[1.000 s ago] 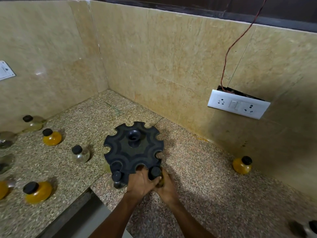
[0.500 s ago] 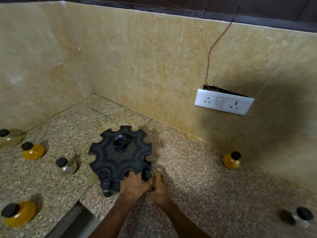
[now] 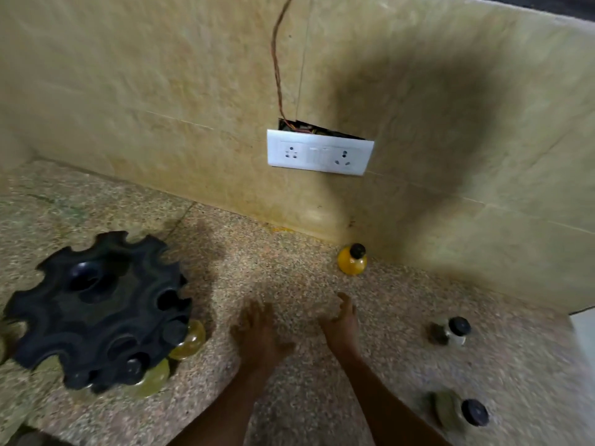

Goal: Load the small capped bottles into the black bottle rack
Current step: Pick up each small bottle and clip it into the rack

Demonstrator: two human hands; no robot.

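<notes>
The black bottle rack (image 3: pixel 96 310), a round disc with notches around its rim, stands at the left on the speckled counter. Yellowish bottles hang in its near-side notches, one (image 3: pixel 190 341) at its right edge and another (image 3: pixel 151 379) at the front. Both my hands are off the rack and hold nothing. My left hand (image 3: pixel 257 329) hovers over bare counter with its fingers spread. My right hand (image 3: pixel 343 320) reaches forward with loose fingers toward an orange bottle (image 3: pixel 352 260) with a black cap standing by the wall.
A clear bottle (image 3: pixel 452 331) and a greenish bottle (image 3: pixel 457 412), both black-capped, lie at the right. A white socket plate (image 3: pixel 320 156) with a red wire above it sits on the tiled wall. A white object (image 3: pixel 584 333) shows at the right edge.
Both hands let go at the rack's front notch and moved right, empty. The view swung right, so the rack now sits at the left and two more bottles appear at the right.
</notes>
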